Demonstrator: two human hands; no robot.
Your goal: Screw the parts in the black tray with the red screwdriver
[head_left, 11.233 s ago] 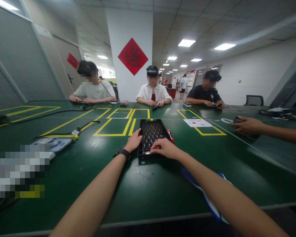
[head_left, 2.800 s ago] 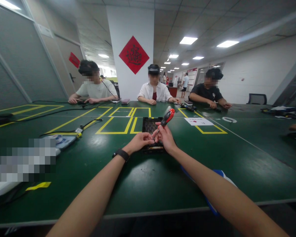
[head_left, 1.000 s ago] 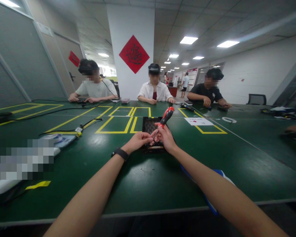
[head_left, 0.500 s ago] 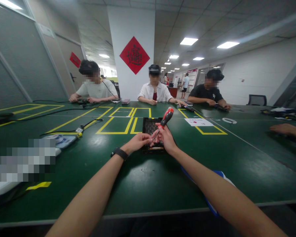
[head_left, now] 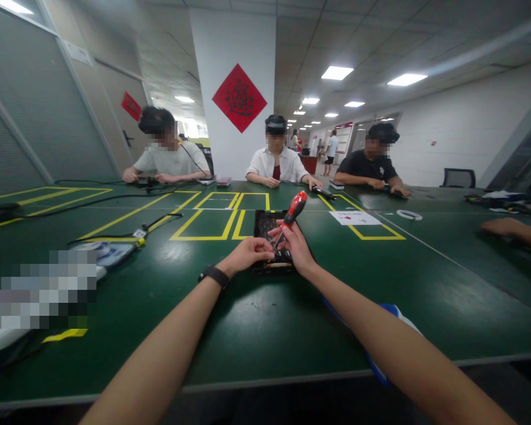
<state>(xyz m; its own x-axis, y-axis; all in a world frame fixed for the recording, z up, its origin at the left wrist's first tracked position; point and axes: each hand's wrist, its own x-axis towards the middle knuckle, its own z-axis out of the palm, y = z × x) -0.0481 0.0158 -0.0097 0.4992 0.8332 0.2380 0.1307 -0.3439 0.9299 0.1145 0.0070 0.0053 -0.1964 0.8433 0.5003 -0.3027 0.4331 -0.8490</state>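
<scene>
My right hand [head_left: 298, 248] is closed around a screwdriver [head_left: 296, 208] with a red and black handle. The handle points up and away, and the shaft slants down to the left. At the lower end of the shaft, my left hand [head_left: 248, 255] has its fingers pinched together. Whatever sits between those fingertips is too small to make out. Both hands are over an open black case [head_left: 272, 270] on the table, and they cover much of its inside. Small dark parts show in the case.
Yellow tape [head_left: 199, 238] marks boxes on the green table [head_left: 230, 354]. A printed sheet [head_left: 356, 218] and a white ring [head_left: 409, 215] lie to the right. A blue-and-white object [head_left: 392, 313] is partly under my right forearm. Cables [head_left: 115, 237] run left. Co-workers sit opposite.
The screwdriver stands slightly steeper, and my right-hand fingers have shifted around its shaft. My left hand stays at its tip. The co-worker opposite has moved a hand on a dark object.
</scene>
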